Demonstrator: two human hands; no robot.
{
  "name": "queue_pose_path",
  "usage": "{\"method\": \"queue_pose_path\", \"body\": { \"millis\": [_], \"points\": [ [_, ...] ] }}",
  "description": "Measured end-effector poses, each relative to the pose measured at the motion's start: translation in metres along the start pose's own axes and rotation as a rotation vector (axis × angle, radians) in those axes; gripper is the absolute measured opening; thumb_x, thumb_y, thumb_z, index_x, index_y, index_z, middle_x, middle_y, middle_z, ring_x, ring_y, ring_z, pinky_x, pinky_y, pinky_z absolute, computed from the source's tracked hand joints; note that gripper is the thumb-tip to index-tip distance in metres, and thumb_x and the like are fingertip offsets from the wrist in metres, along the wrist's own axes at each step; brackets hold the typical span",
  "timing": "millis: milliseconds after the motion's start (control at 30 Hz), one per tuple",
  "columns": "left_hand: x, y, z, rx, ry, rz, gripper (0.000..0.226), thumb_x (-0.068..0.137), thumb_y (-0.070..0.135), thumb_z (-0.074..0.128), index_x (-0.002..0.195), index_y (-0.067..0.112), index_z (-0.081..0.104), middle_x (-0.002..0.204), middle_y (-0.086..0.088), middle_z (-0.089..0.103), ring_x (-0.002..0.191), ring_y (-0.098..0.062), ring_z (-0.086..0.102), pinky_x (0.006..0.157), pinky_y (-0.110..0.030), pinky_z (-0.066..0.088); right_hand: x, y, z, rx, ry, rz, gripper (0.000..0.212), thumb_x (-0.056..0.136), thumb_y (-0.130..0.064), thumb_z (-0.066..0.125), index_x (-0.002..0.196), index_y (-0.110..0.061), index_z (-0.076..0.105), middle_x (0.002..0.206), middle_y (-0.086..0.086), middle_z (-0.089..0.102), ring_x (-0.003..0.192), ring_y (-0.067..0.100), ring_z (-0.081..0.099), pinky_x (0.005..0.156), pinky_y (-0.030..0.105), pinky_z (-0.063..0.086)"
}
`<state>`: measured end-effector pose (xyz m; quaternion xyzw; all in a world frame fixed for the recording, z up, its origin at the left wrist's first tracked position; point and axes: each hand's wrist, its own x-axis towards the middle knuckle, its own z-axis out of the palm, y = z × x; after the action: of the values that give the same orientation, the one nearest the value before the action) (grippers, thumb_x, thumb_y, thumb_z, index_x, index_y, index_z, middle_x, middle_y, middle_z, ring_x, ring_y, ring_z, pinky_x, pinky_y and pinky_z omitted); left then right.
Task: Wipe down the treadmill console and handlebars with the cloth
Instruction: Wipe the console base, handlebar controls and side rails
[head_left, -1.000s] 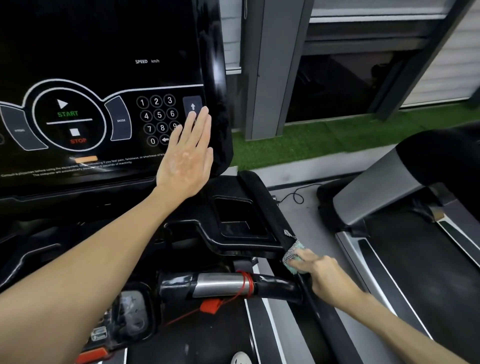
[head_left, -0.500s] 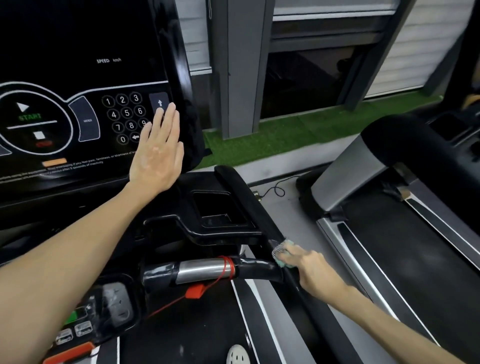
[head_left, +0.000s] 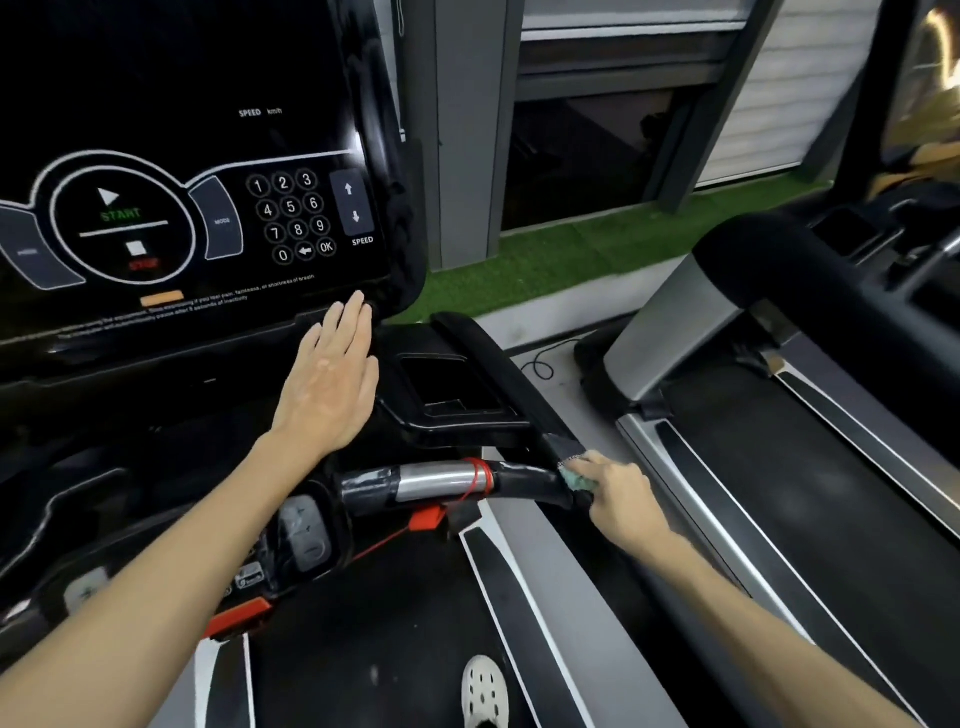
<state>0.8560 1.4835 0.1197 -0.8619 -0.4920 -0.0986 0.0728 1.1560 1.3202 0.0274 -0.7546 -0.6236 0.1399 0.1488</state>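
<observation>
head view: the right hand (head_left: 618, 493) at 4 o'clock has its fingers curled round the teal cloth (head_left: 576, 480), pressing it on the black handlebar (head_left: 524, 480). the left hand (head_left: 332, 384), near centre, is flat with fingers straight and together, tips at the lower right corner of the console (head_left: 156, 104); contact i cannot tell. risks, as i judge: a wipe toward 9 o'clock could snag the red cord (head_left: 480, 475) and tug its clip loose; the flat palm sliding up to 11 o'clock could press the speed keys (head_left: 352, 203); the small bunched cloth may slip.
</observation>
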Motion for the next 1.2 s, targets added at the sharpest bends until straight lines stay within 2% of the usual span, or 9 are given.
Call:
{"method": "queue_pose_path", "body": {
  "millis": [233,400,500,600,700,800,967,1100,1200],
  "points": [
    [-0.046,0.011,-0.019,-0.213,-0.014,-0.033,0.053,0.103,0.023,0.032,0.151,0.002,0.019,0.161,-0.01,0.01,0.148,-0.025,0.009,0.119,-0.033,0.006,-0.014,-0.068,0.014,0.17,0.082,0.233,0.027,0.078,0.008,0.04,0.087,-0.013,0.055,0.074,0.009,0.055,0.073,0.035,0.045,0.069,0.036,0.042],
    [-0.058,0.014,-0.022,-0.208,-0.039,-0.004,0.047,0.101,0.018,0.036,0.143,-0.004,0.036,0.152,-0.019,0.034,0.141,-0.033,0.031,0.116,-0.044,0.024,-0.017,-0.081,0.004,0.22,0.061,0.088,0.06,0.08,0.011,0.04,0.125,-0.021,0.061,0.11,0.003,0.064,0.099,0.028,0.054,0.083,0.031,0.044],
    [-0.064,0.021,-0.027,-0.195,-0.064,-0.025,0.042,0.102,0.019,0.038,0.139,0.001,0.044,0.143,-0.017,0.046,0.132,-0.03,0.043,0.111,-0.037,0.03,-0.01,-0.091,-0.001,0.287,0.045,0.001,0.059,0.082,0.013,0.041,0.127,-0.021,0.061,0.127,-0.003,0.062,0.117,0.018,0.053,0.088,0.011,0.033],
    [-0.071,0.024,-0.034,-0.252,-0.101,-0.159,0.037,0.102,0.026,0.034,0.132,0.014,0.051,0.123,-0.01,0.062,0.108,-0.028,0.06,0.09,-0.035,0.044,-0.01,-0.086,-0.002,0.337,0.058,-0.053,0.055,0.083,0.014,0.042,0.124,-0.015,0.062,0.127,-0.002,0.06,0.118,0.014,0.053,0.089,0.004,0.03],
    [-0.083,0.025,-0.04,-0.145,-0.092,-0.182,0.028,0.098,0.025,0.046,0.121,0.018,0.061,0.1,-0.005,0.07,0.083,-0.025,0.067,0.067,-0.033,0.049,-0.014,-0.064,0.003,0.289,0.092,-0.074,0.052,0.081,0.011,0.044,0.118,-0.018,0.063,0.117,-0.001,0.064,0.11,0.019,0.058,0.092,0.022,0.044],
    [-0.099,0.026,-0.032,0.089,-0.027,-0.081,0.004,0.076,0.013,0.075,0.076,0.013,0.071,0.06,-0.001,0.061,0.048,-0.022,0.057,0.044,-0.034,0.048,-0.016,-0.046,0.009,0.222,0.132,-0.021,0.046,0.079,0.008,0.048,0.114,-0.017,0.064,0.109,0.002,0.066,0.102,0.025,0.061,0.085,0.036,0.05],
    [-0.116,0.035,-0.014,0.145,0.135,-0.131,0.01,0.088,0.014,0.058,0.085,0.013,0.067,0.078,-0.003,0.062,0.066,-0.024,0.053,0.063,-0.037,0.038,-0.014,-0.074,0.01,0.327,0.173,-0.12,0.049,0.082,0.011,0.043,0.121,-0.013,0.062,0.116,-0.003,0.063,0.106,0.016,0.059,0.087,0.021,0.043],
    [-0.12,0.04,-0.01,0.111,0.197,-0.156,0.025,0.092,0.019,0.041,0.097,0.014,0.065,0.088,-0.001,0.06,0.077,-0.022,0.054,0.073,-0.037,0.038,-0.004,-0.088,0.016,0.357,0.094,-0.31,0.05,0.089,0.002,0.043,0.134,-0.019,0.052,0.135,-0.006,0.051,0.122,0.01,0.051,0.104,0.029,0.041],
    [-0.121,0.042,-0.009,0.077,0.234,-0.182,0.03,0.092,0.02,0.041,0.105,0.01,0.065,0.097,-0.003,0.063,0.086,-0.023,0.058,0.079,-0.037,0.04,-0.009,-0.064,0.015,0.347,0.033,-0.358,0.056,0.088,0.009,0.043,0.135,-0.019,0.051,0.137,-0.007,0.048,0.121,0.006,0.048,0.105,0.02,0.037]
  ]
}}
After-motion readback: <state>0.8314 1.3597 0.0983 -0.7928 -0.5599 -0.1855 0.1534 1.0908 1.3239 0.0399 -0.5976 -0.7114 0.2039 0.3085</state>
